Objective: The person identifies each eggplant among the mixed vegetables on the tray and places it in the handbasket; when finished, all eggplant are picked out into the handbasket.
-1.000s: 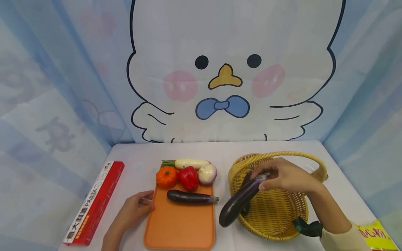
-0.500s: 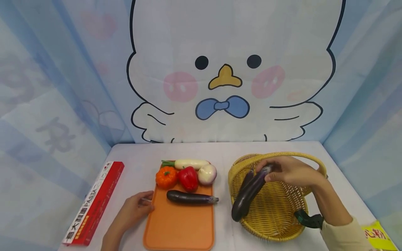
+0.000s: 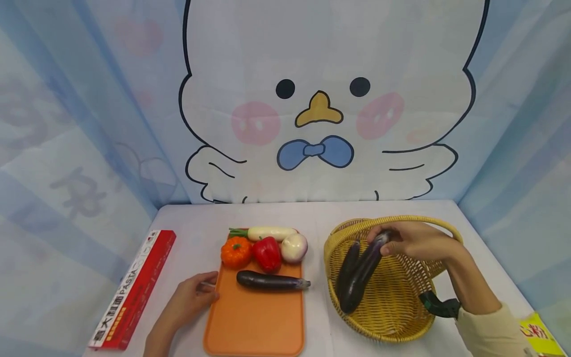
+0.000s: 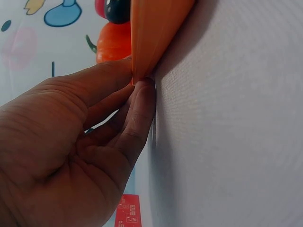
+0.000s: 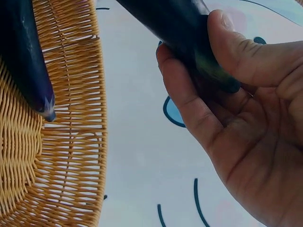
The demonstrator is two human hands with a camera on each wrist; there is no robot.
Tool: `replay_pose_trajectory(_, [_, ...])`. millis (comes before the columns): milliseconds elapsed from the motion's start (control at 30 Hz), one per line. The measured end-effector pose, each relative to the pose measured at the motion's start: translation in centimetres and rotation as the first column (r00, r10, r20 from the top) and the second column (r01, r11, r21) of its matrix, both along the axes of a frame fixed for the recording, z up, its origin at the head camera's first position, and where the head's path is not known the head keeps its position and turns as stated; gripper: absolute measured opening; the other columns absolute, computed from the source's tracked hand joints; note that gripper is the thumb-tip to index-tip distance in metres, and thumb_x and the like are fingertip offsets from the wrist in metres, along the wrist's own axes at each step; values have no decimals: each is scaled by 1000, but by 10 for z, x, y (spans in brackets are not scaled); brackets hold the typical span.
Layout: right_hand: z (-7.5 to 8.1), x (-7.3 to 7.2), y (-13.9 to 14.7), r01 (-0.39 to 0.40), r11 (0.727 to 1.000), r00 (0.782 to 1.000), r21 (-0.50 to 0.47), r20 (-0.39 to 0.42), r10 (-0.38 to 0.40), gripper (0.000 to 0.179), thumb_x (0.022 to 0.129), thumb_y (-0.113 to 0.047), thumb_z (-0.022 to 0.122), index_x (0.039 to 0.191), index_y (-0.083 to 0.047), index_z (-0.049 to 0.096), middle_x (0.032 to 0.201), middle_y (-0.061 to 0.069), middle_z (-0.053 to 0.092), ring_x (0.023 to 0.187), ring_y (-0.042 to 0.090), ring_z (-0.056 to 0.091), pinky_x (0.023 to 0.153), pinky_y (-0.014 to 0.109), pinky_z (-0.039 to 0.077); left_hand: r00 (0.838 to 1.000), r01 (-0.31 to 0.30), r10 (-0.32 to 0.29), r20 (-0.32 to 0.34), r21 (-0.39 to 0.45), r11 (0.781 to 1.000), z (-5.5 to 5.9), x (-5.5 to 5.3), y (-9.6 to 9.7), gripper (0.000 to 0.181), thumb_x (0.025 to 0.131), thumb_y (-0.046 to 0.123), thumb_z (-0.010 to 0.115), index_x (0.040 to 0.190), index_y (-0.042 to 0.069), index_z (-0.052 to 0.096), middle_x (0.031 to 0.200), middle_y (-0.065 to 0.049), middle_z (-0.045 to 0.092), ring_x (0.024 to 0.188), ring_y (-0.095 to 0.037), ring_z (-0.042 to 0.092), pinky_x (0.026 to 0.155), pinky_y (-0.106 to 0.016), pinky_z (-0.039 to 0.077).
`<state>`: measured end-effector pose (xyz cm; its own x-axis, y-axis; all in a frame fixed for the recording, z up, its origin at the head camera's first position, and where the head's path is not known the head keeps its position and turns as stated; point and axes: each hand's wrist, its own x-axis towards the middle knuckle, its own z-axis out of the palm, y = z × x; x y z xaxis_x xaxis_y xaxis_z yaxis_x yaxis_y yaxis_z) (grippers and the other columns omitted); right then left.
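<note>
My right hand [image 3: 412, 240] pinches an eggplant [image 3: 366, 275] by its stem end, thumb on one side and fingers on the other. The eggplant slants down over the inside of a yellow wicker basket [image 3: 392, 307]. Beside it, a second eggplant [image 3: 347, 272] lies in the basket; in the right wrist view this eggplant [image 5: 28, 61] rests against the woven wall. On the left, my left hand [image 3: 193, 295] holds the edge of an orange tray [image 3: 256, 322]. Its thumb and fingers meet at the tray's rim [image 4: 151, 38] in the left wrist view.
On the tray lie another eggplant [image 3: 269, 281], a red pepper [image 3: 267, 254], an orange pumpkin-shaped vegetable [image 3: 236, 252], a white radish [image 3: 272, 233] and a purple-white round vegetable [image 3: 294, 248]. A red pasta box [image 3: 134, 290] lies far left, a yellow packet [image 3: 540, 334] far right. The basket's handle [image 3: 415, 218] arches behind the right hand.
The right hand has carried its eggplant rightward, from overhanging the basket's left rim to inside the basket's outline beside the other eggplant. The left hand has stayed at the tray.
</note>
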<state>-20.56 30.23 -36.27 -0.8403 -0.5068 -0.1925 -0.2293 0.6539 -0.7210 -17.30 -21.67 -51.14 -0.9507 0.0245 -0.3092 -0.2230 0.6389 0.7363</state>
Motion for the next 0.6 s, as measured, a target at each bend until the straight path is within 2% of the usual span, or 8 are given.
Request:
replay_pose_trajectory(267, [-2, -3, 0, 36, 998, 999, 50, -5, -36, 20, 94, -14, 68, 113, -17, 66, 94, 4, 62, 81, 22, 55, 66, 31, 46, 1000, 2, -2, -2, -3, 1000, -2, -1, -1, 58, 83, 21, 81, 136, 10, 59, 114, -2, 66, 93, -16, 64, 84, -41, 56])
replay_pose_trajectory(600, [-9, -9, 2, -104, 995, 993, 15, -47, 104, 21, 92, -3, 67, 110, -13, 66, 97, 2, 64, 80, 18, 59, 67, 29, 50, 1000, 15, -15, -17, -12, 1000, -3, -1, -1, 57, 84, 20, 80, 136, 9, 59, 115, -2, 66, 94, -16, 64, 85, -41, 56])
